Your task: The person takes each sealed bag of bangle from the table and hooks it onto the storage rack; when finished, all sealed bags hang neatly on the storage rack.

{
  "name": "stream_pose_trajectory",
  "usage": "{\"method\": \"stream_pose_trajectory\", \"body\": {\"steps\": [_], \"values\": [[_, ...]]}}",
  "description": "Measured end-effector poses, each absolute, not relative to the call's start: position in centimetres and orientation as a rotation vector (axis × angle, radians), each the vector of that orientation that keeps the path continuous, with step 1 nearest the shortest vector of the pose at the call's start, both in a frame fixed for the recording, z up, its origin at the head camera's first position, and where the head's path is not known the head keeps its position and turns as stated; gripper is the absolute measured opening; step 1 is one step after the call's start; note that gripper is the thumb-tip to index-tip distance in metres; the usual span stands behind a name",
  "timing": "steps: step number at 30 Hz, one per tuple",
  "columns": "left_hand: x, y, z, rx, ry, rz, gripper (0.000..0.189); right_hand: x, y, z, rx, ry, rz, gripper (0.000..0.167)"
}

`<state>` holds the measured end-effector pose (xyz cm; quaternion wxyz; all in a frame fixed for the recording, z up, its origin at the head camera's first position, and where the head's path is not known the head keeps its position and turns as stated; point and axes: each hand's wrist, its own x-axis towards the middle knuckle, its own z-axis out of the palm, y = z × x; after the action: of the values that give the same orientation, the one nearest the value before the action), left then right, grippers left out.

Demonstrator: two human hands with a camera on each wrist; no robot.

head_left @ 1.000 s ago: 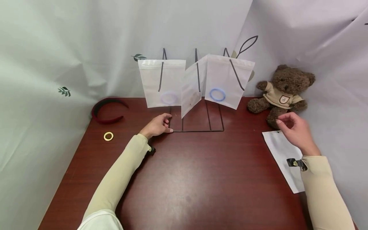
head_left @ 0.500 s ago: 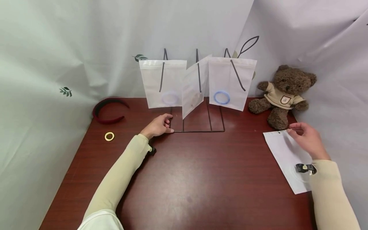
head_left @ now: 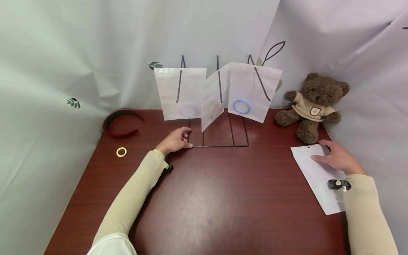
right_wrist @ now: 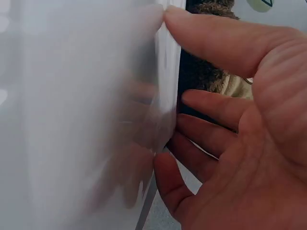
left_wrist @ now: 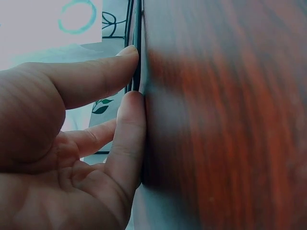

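Note:
At the back stands a black wire display rack [head_left: 220, 146] with three white zip bags hanging on its prongs. The right bag [head_left: 255, 88] shows a blue ring, the left bag [head_left: 172, 85] a pale one, and the middle bag [head_left: 215, 95] hangs turned edge-on. My left hand [head_left: 174, 140] holds the front left corner of the rack's base; its fingertips [left_wrist: 129, 103] meet the wire in the left wrist view. My right hand [head_left: 342, 158], thumb and fingers spread, is over the top end of a white zip bag [head_left: 313, 175] lying on the table, fingertips at its edge [right_wrist: 168, 72].
A brown teddy bear [head_left: 313, 99] in a beige shirt sits just behind the flat bag. On the left lie a dark red headband [head_left: 109, 129] and a small gold ring [head_left: 121, 152]. White leaf-patterned cloth [head_left: 63, 53] surrounds the dark red wooden table [head_left: 229, 198].
My right hand has moved right and down onto the flat bag, and its thumb and fingers have spread apart. My left hand stays at the rack's corner. The right hanging bag swings slightly.

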<state>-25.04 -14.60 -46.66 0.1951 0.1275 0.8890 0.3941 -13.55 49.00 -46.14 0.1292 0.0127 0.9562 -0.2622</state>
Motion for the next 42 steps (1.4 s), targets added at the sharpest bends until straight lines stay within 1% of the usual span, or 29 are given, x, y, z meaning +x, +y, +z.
{"method": "stream_pose_trajectory", "body": {"steps": [7,14,21,24,36,42], "values": [[-24.9,-14.7,-46.9,0.347,2.473,1.115,0.076,-13.3,48.6,-46.3,-0.013,2.888,-0.682,0.077],[-24.9,-14.9,-46.6,0.336,2.460,1.133,0.076,-12.4,47.8,-45.5,0.014,2.887,-0.659,0.064],[-25.1,-14.8,-46.5,0.345,2.464,1.126,0.075,-11.7,46.4,-44.1,-0.071,2.991,-0.729,0.036],[-25.2,-14.7,-46.5,0.341,2.462,1.118,0.075,-11.6,45.9,-43.5,-0.100,3.037,-0.745,0.027],[-25.2,-14.4,-46.4,0.345,2.474,1.109,0.075,-11.2,42.5,-41.0,-0.187,3.032,-0.890,0.015],[-25.2,-14.5,-46.6,0.340,2.473,1.110,0.076,-11.4,40.5,-40.2,-0.231,3.055,-0.911,0.013]]}}
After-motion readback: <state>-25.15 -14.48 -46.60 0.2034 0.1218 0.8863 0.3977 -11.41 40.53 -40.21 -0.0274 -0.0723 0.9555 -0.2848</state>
